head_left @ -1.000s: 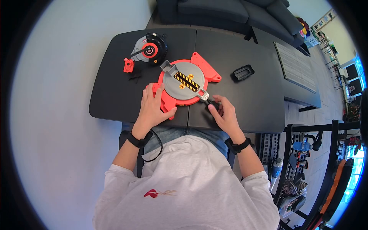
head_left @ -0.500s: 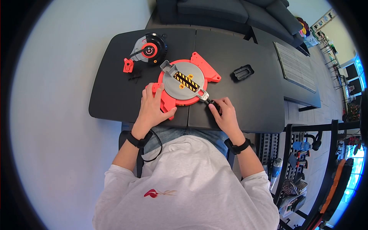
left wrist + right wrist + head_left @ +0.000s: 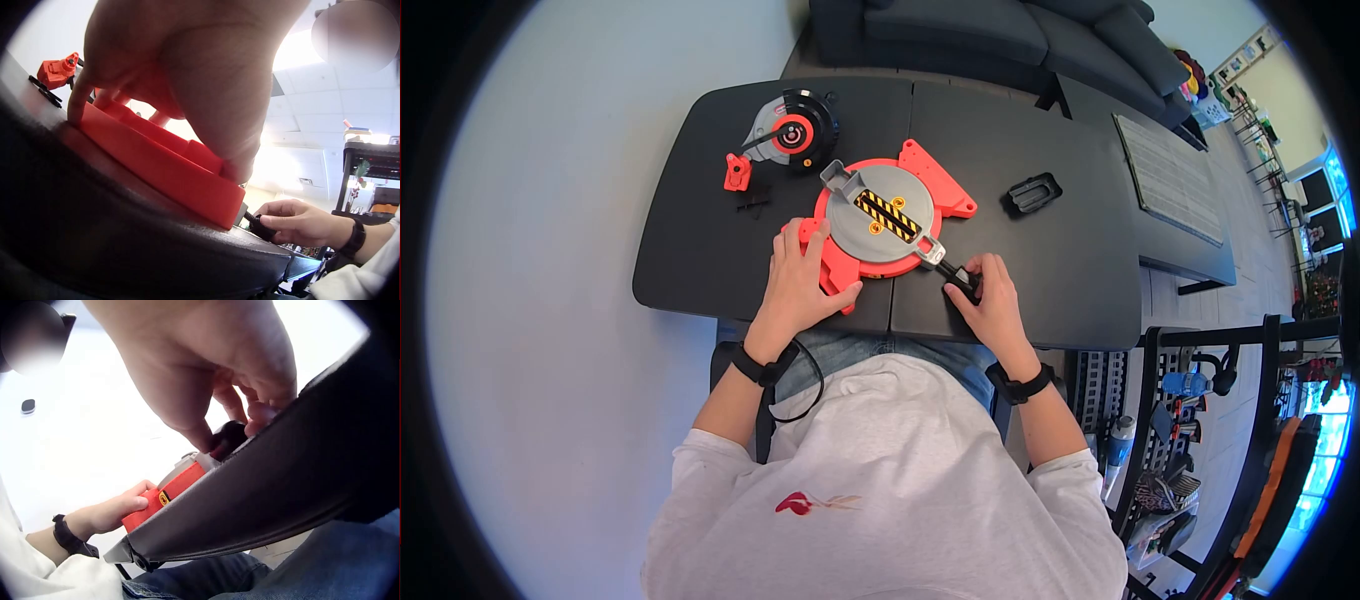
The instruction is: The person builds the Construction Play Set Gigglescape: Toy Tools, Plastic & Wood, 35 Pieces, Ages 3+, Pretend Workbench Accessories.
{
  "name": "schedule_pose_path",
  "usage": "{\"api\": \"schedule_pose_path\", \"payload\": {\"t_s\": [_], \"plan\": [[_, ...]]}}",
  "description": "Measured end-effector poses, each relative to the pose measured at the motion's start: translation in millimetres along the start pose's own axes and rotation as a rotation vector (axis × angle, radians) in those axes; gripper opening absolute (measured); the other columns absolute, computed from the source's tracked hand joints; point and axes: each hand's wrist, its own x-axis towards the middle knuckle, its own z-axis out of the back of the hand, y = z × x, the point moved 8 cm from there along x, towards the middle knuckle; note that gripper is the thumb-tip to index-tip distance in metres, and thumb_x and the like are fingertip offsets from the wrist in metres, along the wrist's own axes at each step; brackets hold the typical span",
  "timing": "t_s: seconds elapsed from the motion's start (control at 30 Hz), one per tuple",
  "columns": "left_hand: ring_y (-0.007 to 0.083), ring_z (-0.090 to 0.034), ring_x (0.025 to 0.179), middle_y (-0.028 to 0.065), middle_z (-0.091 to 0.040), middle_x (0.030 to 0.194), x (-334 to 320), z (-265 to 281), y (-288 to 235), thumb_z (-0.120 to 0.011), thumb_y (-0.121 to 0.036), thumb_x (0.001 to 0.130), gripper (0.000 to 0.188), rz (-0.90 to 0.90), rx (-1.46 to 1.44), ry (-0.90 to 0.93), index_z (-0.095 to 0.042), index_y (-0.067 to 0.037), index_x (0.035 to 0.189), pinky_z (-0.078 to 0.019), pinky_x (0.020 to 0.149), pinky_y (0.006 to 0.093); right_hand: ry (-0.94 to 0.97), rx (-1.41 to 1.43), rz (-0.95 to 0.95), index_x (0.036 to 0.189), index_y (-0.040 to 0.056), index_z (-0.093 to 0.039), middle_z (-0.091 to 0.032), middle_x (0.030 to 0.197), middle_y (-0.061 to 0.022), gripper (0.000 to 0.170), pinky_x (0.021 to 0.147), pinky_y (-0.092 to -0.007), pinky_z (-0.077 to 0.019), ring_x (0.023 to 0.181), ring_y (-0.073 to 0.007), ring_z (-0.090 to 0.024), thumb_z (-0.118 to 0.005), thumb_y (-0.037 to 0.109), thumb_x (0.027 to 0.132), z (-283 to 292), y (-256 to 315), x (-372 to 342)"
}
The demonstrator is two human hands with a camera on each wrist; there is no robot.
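Observation:
A red base with a grey round plate (image 3: pixel 870 225) and a striped black-and-yellow slot lies flat on the table. The left hand (image 3: pixel 795 285) grips the red arm (image 3: pixel 838 272) at its near left side, thumb on one edge and fingers over the other. At the plate's near right, a grey bracket (image 3: pixel 932 252) bears a black threaded rod with a knob (image 3: pixel 965 283), which the right hand (image 3: pixel 992 305) pinches between thumb and fingers. In the left wrist view, the dark screw thread (image 3: pixel 249 216) shows between the bracket and the knob (image 3: pixel 262 229).
A grey and black saw-like part with a red disc (image 3: pixel 793 132) stands at the back left, joined to a red piece (image 3: pixel 737 172). Small black parts (image 3: pixel 754 200) lie near it. A black tray-shaped part (image 3: pixel 1035 193) rests at the right. The table's front edge is close to both hands.
The right hand and the black knob have moved outward from the plate, toward the right, and more of the black rod shows. The left hand holds its place on the red arm.

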Motion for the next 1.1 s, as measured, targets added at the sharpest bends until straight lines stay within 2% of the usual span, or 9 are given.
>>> {"api": "schedule_pose_path", "payload": {"t_s": [0.07,0.13,0.27,0.47,0.67,0.9,1.0,1.03,1.1], "plan": [[0.0511,-0.04,0.141,0.0348,-0.033,0.162,0.1,0.9,-0.6,-0.089,-0.051,0.079,0.104,0.003,-0.004,-0.001,-0.046,-0.002,0.16,-0.0427,0.115,0.0606,0.019,0.007,-0.055,0.13,0.0029,-0.069,-0.064,0.111,-0.0152,0.045,0.074,-0.0423,-0.0574,0.087,-0.034,-0.069,-0.087,0.015,0.091,1.4,-1.2,0.2],[0.0507,-0.04,0.141,0.0316,-0.034,0.161,0.0,2.4,-0.8,-0.09,-0.048,0.079,0.101,0.01,-0.014,-0.004,-0.046,-0.003,0.159,-0.042,0.118,0.059,-0.006,-0.017,-0.009,0.129,0.0032,-0.07,-0.064,0.112,-0.0151,0.043,0.076,-0.0417,-0.0582,0.09,-0.0342,-0.07,-0.087,0.015,0.09,3.8,0.6,-0.3],[0.0509,-0.04,0.141,0.0318,-0.035,0.161,0.8,3.7,-1.7,-0.09,-0.048,0.079,0.101,0.008,-0.013,-0.009,-0.046,-0.003,0.159,-0.0424,0.117,0.0591,-0.012,-0.121,0.02,0.127,0.0034,-0.072,-0.065,0.113,-0.0149,0.041,0.08,-0.0418,-0.0595,0.095,-0.0339,-0.071,-0.086,0.014,0.091,9.1,-4.8,-0.5],[0.0511,-0.04,0.141,0.0316,-0.035,0.16,1.4,3.3,-1.6,-0.09,-0.047,0.079,0.101,0.007,-0.015,-0.008,-0.047,-0.003,0.158,-0.044,0.116,0.059,-0.108,-0.002,0.014,0.122,0.0019,-0.073,-0.07,0.106,-0.0145,0.038,0.084,-0.0421,-0.0585,0.095,-0.0334,-0.071,-0.088,0.014,0.089,26.6,-1.8,4.3],[0.0511,-0.043,0.137,0.0315,-0.038,0.157,2.0,6.1,-3.6,-0.091,-0.048,0.079,0.099,-0.003,-0.027,-0.016,-0.048,-0.003,0.156,-0.0455,0.114,0.0585,-0.197,-0.045,0.055,0.116,0.0021,-0.073,-0.074,0.099,-0.0136,0.039,0.08,-0.0403,-0.0571,0.088,-0.0311,-0.07,-0.091,0.013,0.084,31.4,-4.5,3.8],[0.053,-0.04,0.141,0.0362,-0.035,0.159,1.0,1.5,-0.3,-0.088,-0.053,0.08,0.103,0.006,0.016,-0.013,-0.046,-0.003,0.159,-0.0435,0.117,0.0597,-0.129,0.012,-0.085,0.115,0.0033,-0.072,-0.074,0.096,-0.0109,0.037,0.073,-0.034,-0.0552,0.082,-0.0226,-0.067,-0.092,0.012,0.084,28.7,-10.7,5.3],[0.053,-0.04,0.142,0.0367,-0.034,0.159,1.2,0.5,-0.1,-0.087,-0.055,0.08,0.104,0.013,0.008,0.005,-0.046,-0.002,0.16,-0.0436,0.117,0.0606,-0.146,0.026,-0.018,0.119,0.0038,-0.071,-0.073,0.097,-0.0107,0.041,0.072,-0.0344,-0.055,0.084,-0.0227,-0.067,-0.092,0.012,0.084,25.6,-11.6,5.2],[0.0531,-0.039,0.142,0.0367,-0.034,0.159,1.7,0.4,-0.3,-0.086,-0.057,0.081,0.105,0.019,0.001,0.02,-0.045,-0.002,0.16,-0.0443,0.116,0.0614,-0.126,0.017,-0.019,0.123,0.0041,-0.07,-0.075,0.107,-0.0091,0.045,0.073,-0.0313,-0.0539,0.089,-0.0218,-0.068,-0.092,0.014,0.085,23.2,-15.6,5.2],[0.0531,-0.039,0.143,0.0363,-0.034,0.159,1.4,-0.3,0.4,-0.086,-0.057,0.082,0.105,0.026,0.0,0.028,-0.045,-0.002,0.161,-0.0446,0.116,0.0615,-0.244,-0.114,0.116,0.122,0.0045,-0.071,-0.072,0.102,-0.0082,0.043,0.075,-0.0323,-0.0536,0.086,-0.022,-0.066,-0.092,0.014,0.086,31.1,2.6,2.8]]}}
